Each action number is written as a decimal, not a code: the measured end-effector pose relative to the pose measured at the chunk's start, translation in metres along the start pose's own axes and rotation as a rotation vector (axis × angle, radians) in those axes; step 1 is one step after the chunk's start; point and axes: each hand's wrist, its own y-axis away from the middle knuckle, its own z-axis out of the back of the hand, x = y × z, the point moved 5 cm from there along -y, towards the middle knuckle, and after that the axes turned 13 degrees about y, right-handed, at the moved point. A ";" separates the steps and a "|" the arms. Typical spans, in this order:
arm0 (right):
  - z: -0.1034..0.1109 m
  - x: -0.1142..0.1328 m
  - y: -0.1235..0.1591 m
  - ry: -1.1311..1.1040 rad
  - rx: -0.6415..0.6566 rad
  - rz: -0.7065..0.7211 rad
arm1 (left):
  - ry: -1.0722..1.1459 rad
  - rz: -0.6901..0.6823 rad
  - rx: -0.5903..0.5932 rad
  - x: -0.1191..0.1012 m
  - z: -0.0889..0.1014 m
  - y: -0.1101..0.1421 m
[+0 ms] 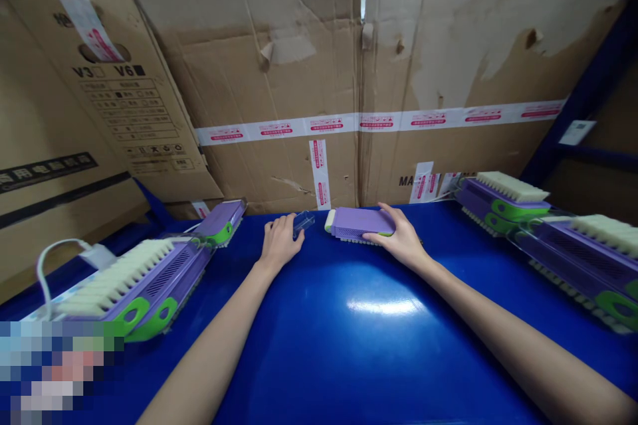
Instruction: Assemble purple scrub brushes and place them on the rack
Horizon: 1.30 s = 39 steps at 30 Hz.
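Observation:
My right hand [401,238] is wrapped round the right end of a flat purple brush [356,219]. Its bristles point down at the blue tabletop [319,345], and a cream block shows at its left end. To the left, my left hand [280,240] has its fingers closed on a small clear plastic piece [304,220], low over the table. A short gap separates the plastic piece from the brush. My palm and fingers hide part of each held thing.
Stacked purple brushes with green ends [164,272] lie at the left, beside a white cable [44,279]. A smaller purple brush [224,219] lies behind them. More brush stacks [498,202] stand at the right. Taped cardboard [279,80] walls the back; a carton [134,106] stands left.

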 end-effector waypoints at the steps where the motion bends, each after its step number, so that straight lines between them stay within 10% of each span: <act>1: 0.000 -0.002 0.000 -0.012 0.012 -0.005 | 0.033 -0.012 0.020 -0.002 0.000 0.000; 11: -0.005 0.000 0.001 -0.086 0.126 -0.004 | 0.249 -0.320 0.073 -0.034 0.000 0.011; 25: -0.005 0.005 0.003 -0.099 0.280 0.005 | 0.248 -0.101 0.030 -0.007 -0.022 0.004; 31: -0.002 0.010 0.005 -0.117 0.194 0.037 | 0.302 -0.146 -0.154 -0.013 -0.005 0.004; 39: 0.006 0.020 0.007 -0.047 0.018 0.180 | 0.136 -0.418 -0.076 -0.040 0.001 0.010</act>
